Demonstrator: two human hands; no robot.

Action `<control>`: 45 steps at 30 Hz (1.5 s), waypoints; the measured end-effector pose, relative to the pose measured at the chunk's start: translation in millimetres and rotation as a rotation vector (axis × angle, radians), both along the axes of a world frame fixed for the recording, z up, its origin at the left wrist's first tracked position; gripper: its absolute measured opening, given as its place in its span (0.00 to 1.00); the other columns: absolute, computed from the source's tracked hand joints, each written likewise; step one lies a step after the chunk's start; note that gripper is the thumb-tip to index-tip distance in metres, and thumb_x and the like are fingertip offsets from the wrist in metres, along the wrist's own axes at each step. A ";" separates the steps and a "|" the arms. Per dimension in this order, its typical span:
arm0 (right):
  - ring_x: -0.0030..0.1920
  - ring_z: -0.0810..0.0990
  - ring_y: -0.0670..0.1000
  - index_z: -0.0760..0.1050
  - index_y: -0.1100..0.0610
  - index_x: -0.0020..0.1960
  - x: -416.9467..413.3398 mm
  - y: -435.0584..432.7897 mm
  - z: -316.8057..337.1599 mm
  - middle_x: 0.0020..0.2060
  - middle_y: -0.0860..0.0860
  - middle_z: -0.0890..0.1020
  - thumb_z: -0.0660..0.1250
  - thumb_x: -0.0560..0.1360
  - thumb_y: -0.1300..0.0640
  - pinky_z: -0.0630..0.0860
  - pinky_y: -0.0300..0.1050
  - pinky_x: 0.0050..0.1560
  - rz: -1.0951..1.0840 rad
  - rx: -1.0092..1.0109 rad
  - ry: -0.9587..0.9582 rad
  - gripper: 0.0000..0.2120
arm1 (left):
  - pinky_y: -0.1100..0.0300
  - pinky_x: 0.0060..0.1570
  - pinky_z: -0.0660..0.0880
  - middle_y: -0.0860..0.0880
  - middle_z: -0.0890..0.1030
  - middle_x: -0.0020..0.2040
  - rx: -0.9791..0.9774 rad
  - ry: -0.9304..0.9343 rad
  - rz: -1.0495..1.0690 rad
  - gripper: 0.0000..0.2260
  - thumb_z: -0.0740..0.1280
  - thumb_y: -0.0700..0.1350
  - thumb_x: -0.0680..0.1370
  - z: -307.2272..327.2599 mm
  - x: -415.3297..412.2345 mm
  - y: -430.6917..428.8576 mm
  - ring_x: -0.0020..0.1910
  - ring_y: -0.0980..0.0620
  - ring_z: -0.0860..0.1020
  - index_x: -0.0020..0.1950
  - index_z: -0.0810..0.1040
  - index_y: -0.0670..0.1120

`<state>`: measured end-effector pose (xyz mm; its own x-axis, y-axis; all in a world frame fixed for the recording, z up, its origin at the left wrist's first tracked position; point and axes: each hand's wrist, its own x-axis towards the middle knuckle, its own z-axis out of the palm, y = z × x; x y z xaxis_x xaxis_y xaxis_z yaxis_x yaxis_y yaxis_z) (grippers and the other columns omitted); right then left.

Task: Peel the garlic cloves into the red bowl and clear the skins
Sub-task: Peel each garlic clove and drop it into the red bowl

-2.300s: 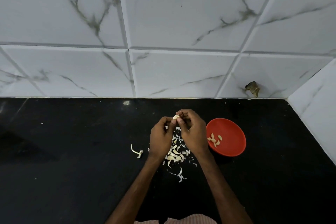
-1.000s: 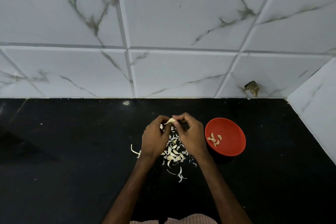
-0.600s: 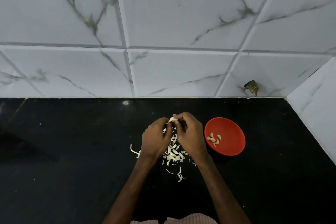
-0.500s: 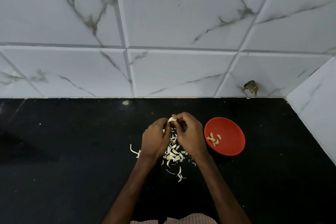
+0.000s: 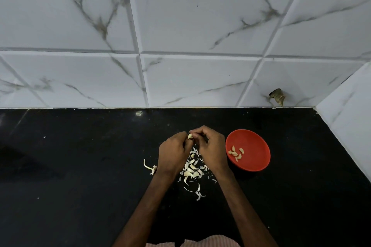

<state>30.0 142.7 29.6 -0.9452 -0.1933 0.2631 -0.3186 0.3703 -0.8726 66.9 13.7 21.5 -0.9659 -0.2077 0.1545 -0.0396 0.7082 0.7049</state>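
Two pinches, left hand (image 5: 173, 153) and right hand (image 5: 212, 150), on one garlic clove (image 5: 190, 136).

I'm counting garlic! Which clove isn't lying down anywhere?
The clove pinched between the left hand and right hand, above the pile; the rest lie in the red bowl or on the counter.

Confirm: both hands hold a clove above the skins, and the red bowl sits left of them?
No. The head view shows the red bowl right of the hands, beside the right hand. It and the left hand do hold the clove above the skins.
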 end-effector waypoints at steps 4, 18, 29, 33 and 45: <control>0.47 0.85 0.46 0.84 0.55 0.50 -2.0 1.3 -1.0 0.44 0.47 0.86 0.69 0.78 0.67 0.83 0.43 0.49 0.009 -0.119 -0.127 0.09 | 0.60 0.30 0.58 0.54 0.70 0.28 0.098 0.040 0.011 0.11 0.63 0.45 0.79 -0.9 -1.4 -2.1 0.27 0.55 0.68 0.37 0.71 0.47; 0.52 0.84 0.48 0.82 0.51 0.51 -3.2 4.1 -4.4 0.47 0.47 0.86 0.74 0.74 0.67 0.80 0.45 0.56 -0.042 -0.278 -0.137 0.12 | 0.56 0.46 0.80 0.57 0.83 0.51 0.497 0.030 -0.126 0.11 0.72 0.47 0.79 -10.5 -2.2 -7.7 0.45 0.56 0.83 0.60 0.77 0.54; 0.52 0.85 0.50 0.84 0.54 0.50 -2.3 3.1 -3.7 0.47 0.47 0.86 0.69 0.76 0.71 0.82 0.56 0.55 -0.030 -0.213 -0.123 0.13 | 0.56 0.30 0.77 0.49 0.85 0.44 0.750 0.115 -0.007 0.06 0.68 0.39 0.81 -5.7 -1.5 -5.1 0.36 0.50 0.81 0.54 0.83 0.47; 0.50 0.84 0.50 0.83 0.55 0.48 -0.2 0.6 -0.3 0.46 0.45 0.83 0.70 0.74 0.72 0.82 0.48 0.52 -0.070 -0.152 0.040 0.13 | 0.56 0.26 0.77 0.45 0.84 0.42 0.843 0.092 -0.047 0.06 0.68 0.40 0.81 -4.2 -1.1 -3.2 0.36 0.50 0.81 0.55 0.83 0.46; 0.48 0.84 0.43 0.84 0.58 0.54 -0.7 3.3 -1.8 0.46 0.47 0.85 0.68 0.80 0.63 0.81 0.42 0.50 -0.156 -0.042 0.044 0.07 | 0.58 0.33 0.79 0.47 0.85 0.49 0.894 0.153 -0.078 0.06 0.72 0.38 0.78 -6.4 -3.8 -2.2 0.44 0.51 0.83 0.54 0.83 0.44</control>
<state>29.3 145.9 27.8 -0.9502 -0.0330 0.3100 -0.2986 0.3820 -0.8746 63.1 11.6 15.1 -0.9645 -0.2464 0.0953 0.1249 -0.1078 0.9863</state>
